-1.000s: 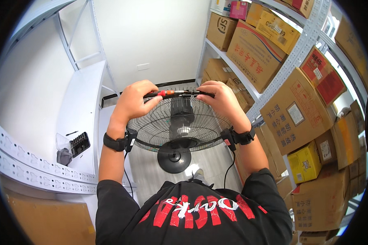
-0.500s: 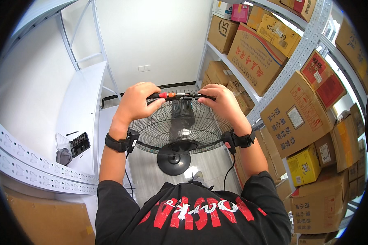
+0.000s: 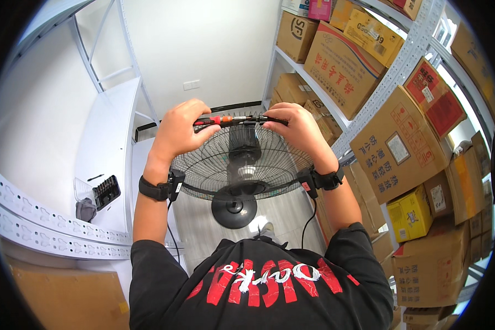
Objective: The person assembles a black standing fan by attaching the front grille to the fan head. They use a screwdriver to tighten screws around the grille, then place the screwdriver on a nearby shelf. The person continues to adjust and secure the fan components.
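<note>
A black standing fan (image 3: 203, 157) with a round wire guard is in front of me, its round base (image 3: 234, 213) on the floor. At the top of the guard, my left hand (image 3: 176, 131) is closed around a screwdriver (image 3: 221, 120) with a red and black handle. Its shaft lies level and points right, toward the middle of the guard's top rim. Opposite it, my right hand (image 3: 301, 129) pinches a slim black piece (image 3: 275, 119) at that rim, its exact kind unclear. The two hands are apart, and the screwdriver's tip is hard to make out.
On the white shelf to the left lie an open black bit case (image 3: 106, 192), a small loose bit (image 3: 96, 177) and a grey cloth-like item (image 3: 86, 210). Shelves stacked with cardboard boxes (image 3: 344, 74) rise at the right, with a yellow box (image 3: 410, 214) lower down. A white wall closes the far end.
The whole view has shifted slightly, so the scene sits a little higher. Both hands keep their grips at the top of the fan guard, the screwdriver still pointing right.
</note>
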`<state>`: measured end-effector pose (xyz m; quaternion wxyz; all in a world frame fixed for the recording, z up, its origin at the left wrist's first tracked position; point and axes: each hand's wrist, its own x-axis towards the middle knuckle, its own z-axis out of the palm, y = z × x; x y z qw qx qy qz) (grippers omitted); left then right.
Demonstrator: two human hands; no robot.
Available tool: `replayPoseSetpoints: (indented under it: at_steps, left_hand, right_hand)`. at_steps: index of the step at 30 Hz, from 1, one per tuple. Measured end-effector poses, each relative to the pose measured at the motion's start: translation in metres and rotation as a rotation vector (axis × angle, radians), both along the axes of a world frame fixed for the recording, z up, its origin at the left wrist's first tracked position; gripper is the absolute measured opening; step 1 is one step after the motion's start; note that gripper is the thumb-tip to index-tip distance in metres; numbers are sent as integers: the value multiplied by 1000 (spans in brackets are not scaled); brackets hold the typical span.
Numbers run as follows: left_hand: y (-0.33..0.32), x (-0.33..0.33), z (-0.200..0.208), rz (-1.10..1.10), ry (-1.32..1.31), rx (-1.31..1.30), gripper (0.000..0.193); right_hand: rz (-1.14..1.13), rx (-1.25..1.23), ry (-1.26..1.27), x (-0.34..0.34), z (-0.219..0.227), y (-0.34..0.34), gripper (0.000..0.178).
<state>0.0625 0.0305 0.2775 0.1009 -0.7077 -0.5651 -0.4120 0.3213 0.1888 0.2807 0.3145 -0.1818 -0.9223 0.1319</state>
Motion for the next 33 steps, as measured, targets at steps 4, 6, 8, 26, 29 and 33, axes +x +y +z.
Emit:
replayPoseSetpoints:
  at_steps: [4,6,8,26,29,33]
  left_hand:
    - [9,-17,-10,-55,86,19,14]
    - [9,-17,-9,-81,78,45,14]
    - [7,-13,-5,-99,53,92,13]
    - [-2,-11,-3,245,-75,-240,40]
    - [3,-34,-18,-56,-378,-177,29]
    - [2,-41,-17,-152,-656,-315,8]
  right_hand:
    - [-4,-15,9,0,-1,-1,28]
    - [-8,-10,13,0,-1,0,28]
    - [-12,2,11,1,-1,0,27]
    - [-21,19,14,-1,-1,-2,28]
    - [-10,24,17,-2,-1,-1,27]
    - [-15,11,-1,0,-3,1,28]
